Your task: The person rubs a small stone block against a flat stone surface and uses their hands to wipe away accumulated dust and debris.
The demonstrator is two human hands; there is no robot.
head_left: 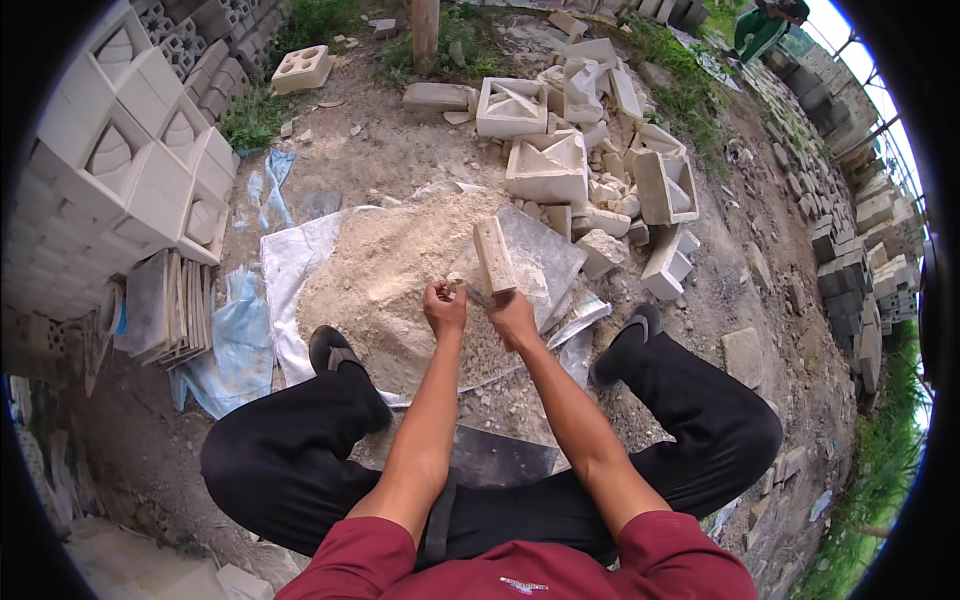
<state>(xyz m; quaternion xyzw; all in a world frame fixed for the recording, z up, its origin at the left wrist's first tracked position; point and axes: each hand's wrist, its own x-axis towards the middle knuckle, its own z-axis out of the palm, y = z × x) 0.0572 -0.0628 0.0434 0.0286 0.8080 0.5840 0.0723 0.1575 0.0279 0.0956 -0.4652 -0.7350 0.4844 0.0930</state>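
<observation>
My right hand (513, 318) is closed round the near end of a pale, dusty rectangular block (494, 255), which looks like wood and points away from me. Just to its left, my left hand (445, 307) is closed with its fingertips round a small broken chunk (455, 281). Both hands are over the right part of a heap of beige crushed rubble and powder (375, 265). The heap lies on a white sheet (287, 262). Beyond the right hand, a grey flat slab (555, 262) lies under some of the powder.
Broken cream ventilation blocks (548, 167) and rubble are piled ahead to the right. Stacked cream blocks (150, 150) rise on the left, above thin boards (170, 305) and blue plastic sheeting (243, 345). A wooden post (425, 38) stands ahead. Another person (768, 28) is far right.
</observation>
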